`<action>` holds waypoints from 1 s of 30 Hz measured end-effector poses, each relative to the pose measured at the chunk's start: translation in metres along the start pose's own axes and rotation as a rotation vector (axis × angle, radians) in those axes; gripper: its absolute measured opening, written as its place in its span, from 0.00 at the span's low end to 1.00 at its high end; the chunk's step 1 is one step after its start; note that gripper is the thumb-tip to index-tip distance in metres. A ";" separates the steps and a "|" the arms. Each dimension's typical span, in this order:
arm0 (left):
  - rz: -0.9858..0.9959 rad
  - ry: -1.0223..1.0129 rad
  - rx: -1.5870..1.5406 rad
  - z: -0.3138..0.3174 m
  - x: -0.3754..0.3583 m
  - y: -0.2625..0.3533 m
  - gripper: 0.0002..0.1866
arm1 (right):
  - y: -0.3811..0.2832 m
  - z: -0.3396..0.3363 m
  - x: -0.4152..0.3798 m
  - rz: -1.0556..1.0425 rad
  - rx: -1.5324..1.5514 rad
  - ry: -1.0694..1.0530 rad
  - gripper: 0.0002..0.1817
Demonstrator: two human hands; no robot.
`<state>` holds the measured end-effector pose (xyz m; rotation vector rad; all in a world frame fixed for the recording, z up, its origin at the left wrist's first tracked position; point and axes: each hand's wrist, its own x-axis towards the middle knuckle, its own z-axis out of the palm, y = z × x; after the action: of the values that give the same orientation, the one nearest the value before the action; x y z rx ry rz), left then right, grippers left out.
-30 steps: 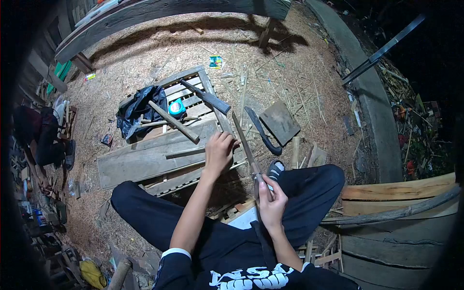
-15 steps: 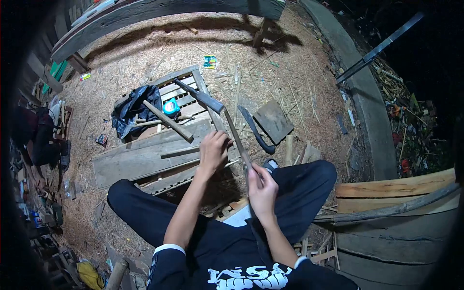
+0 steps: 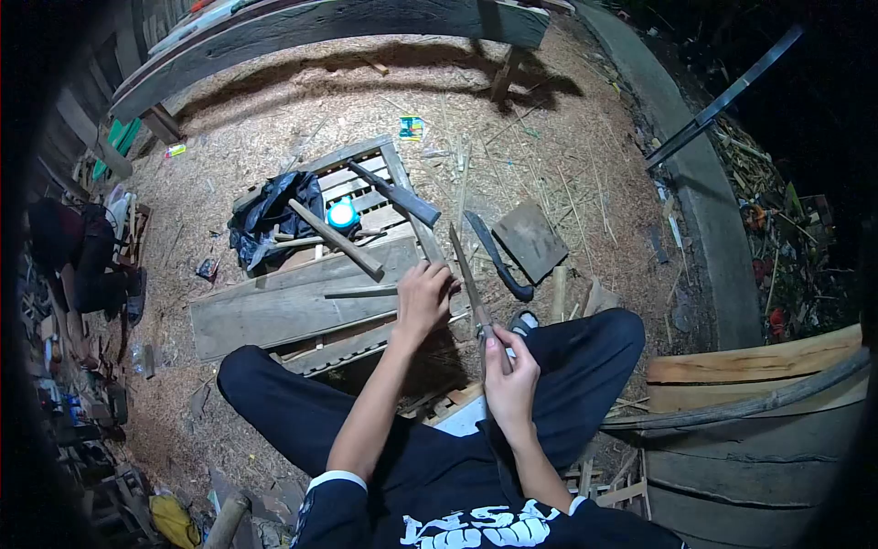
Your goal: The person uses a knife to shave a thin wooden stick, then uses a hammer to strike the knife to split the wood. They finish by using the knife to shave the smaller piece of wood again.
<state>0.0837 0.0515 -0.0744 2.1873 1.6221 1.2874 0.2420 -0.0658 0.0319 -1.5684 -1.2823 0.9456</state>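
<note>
My right hand is closed around the handle of a long, narrow-bladed knife, its tip pointing away from me. My left hand hangs left of the blade with its fingers curled together; whatever they may hold is hidden. Just beyond lies a slatted wooden platform. A dark, flat-headed tool lies on it, beside a teal tape measure, a round wooden stick and a crumpled black plastic bag. Right of the blade, a curved machete rests on the ground.
A square board lies beside the machete. Wide planks span the near side of the platform. A heavy timber beam crosses the back. Stacked boards stand at my right. Another person crouches at the far left.
The view has shifted slightly, so the surroundings sit a little lower and further right. The knife in my right hand now points more steeply away, and my left hand remains beside it.
</note>
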 end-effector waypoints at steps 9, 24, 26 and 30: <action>-0.055 -0.023 0.023 0.000 0.000 -0.001 0.10 | 0.007 0.000 0.007 0.049 0.103 -0.024 0.20; -0.015 -0.048 -0.006 -0.003 0.001 0.003 0.11 | 0.022 0.026 0.020 0.105 0.221 0.046 0.19; -0.029 -0.059 -0.007 -0.002 0.003 -0.002 0.11 | 0.025 0.035 0.030 0.037 0.200 0.078 0.18; -0.027 -0.083 0.005 -0.002 0.003 0.001 0.10 | 0.011 0.029 0.050 -0.002 0.070 0.057 0.18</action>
<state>0.0829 0.0526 -0.0715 2.1834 1.6191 1.1700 0.2270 -0.0134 0.0109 -1.5295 -1.1983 0.9283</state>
